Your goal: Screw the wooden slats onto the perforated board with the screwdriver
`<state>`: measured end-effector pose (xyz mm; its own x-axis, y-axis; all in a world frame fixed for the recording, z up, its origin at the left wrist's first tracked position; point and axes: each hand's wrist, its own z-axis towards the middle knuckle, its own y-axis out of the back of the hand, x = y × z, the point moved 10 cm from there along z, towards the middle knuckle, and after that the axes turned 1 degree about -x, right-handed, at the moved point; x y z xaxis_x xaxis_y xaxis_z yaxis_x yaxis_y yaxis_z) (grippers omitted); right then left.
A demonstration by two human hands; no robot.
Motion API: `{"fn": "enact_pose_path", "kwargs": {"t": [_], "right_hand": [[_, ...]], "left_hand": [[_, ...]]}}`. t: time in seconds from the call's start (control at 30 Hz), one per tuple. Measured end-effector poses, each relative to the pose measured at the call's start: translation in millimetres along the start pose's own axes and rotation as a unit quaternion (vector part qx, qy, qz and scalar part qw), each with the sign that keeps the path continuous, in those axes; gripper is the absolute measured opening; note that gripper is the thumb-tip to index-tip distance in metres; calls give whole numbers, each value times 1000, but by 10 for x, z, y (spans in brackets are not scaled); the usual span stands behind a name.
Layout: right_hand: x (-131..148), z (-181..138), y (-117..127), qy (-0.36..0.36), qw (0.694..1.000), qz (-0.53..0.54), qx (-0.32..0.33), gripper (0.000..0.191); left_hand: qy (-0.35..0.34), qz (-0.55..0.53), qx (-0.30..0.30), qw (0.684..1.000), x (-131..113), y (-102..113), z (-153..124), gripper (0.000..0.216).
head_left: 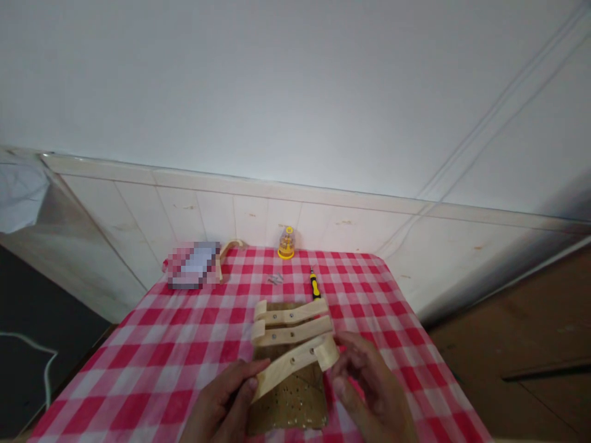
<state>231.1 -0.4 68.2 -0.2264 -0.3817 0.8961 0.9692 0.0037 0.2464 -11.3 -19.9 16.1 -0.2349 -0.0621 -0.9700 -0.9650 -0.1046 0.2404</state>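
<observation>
A brown perforated board [295, 400] lies on the red-and-white checked tablecloth [175, 351]. Two pale wooden slats [290, 324] sit across its far end, each with screws in it. A third, curved slat [295, 363] lies at a slant across the middle of the board. My left hand [226, 403] pinches the slat's near left end with thumb and fingers. My right hand [369, 387] is closed round its upturned right end.
A yellow-and-black screwdriver [314, 285] and a few loose screws [276, 279] lie beyond the board. A yellow bit holder [286, 243] stands at the table's far edge by the tiled wall. A blurred-out object [194, 264] and a curved wooden piece [228, 249] sit at the far left.
</observation>
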Motion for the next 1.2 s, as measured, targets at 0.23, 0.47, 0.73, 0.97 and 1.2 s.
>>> {"fn": "enact_pose_path", "kwargs": {"t": [0.23, 0.47, 0.73, 0.97, 1.2], "right_hand": [[-486, -274, -107, -74, 991, -110, -13, 24], [-416, -230, -288, -75, 977, -201, -11, 31], [-533, -199, -416, -112, 977, -182, -10, 15], [-484, -142, -441, -132, 972, -196, 15, 13], [-266, -210, -446, -21, 969, -248, 2, 12]], "left_hand": [[50, -23, 20, 998, 129, -92, 107, 36], [133, -93, -78, 984, 152, 135, 13, 44], [139, -95, -93, 981, 141, 128, 27, 43], [163, -71, -69, 982, 223, -38, 3, 41], [143, -40, -32, 988, 307, -48, -11, 40]]}}
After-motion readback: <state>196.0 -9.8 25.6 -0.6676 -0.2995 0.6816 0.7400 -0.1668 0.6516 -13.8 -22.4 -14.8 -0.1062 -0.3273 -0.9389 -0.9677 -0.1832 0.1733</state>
